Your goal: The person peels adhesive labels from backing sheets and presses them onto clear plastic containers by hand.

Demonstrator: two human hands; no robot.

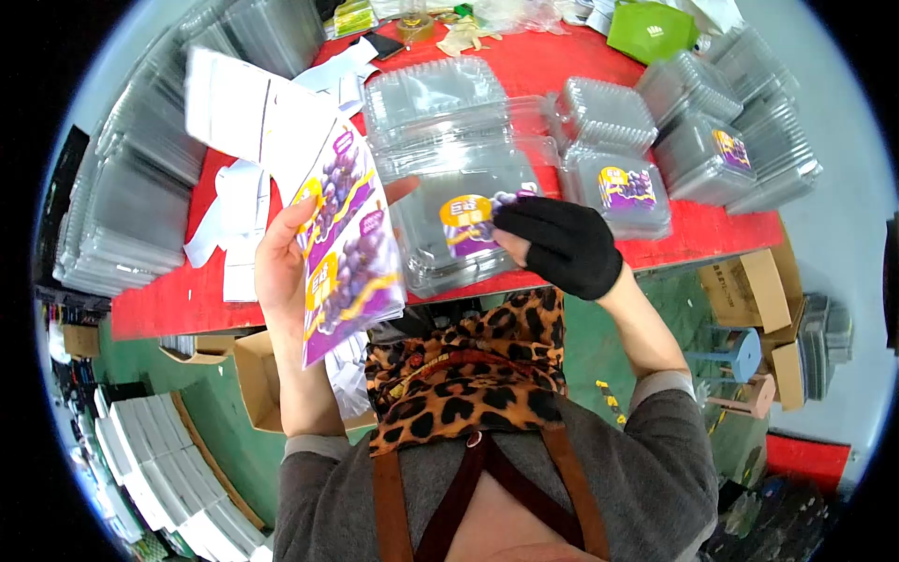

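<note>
My left hand point(281, 248) is closed around a bundle of grape label sheets point(351, 239), printed purple and yellow, with white backing paper point(253, 108) folding out at the top. One fingertip shows past the bundle's right edge. My right hand point(562, 245), in a black fingerless glove, lies with its fingers stretched over the right part of a grape label point(465, 223). That label is on a clear plastic clamshell box point(440, 267) at the table's near edge. The box's lid side point(435, 94) extends away from me.
Labelled clear boxes point(618, 220) stand to the right on the red table point(581, 66), with more boxes point(777, 169) beyond. Tall stacks of clear boxes point(131, 197) line the left. White paper strips point(229, 211), a green bag point(651, 33) and a tape roll point(415, 28) lie about.
</note>
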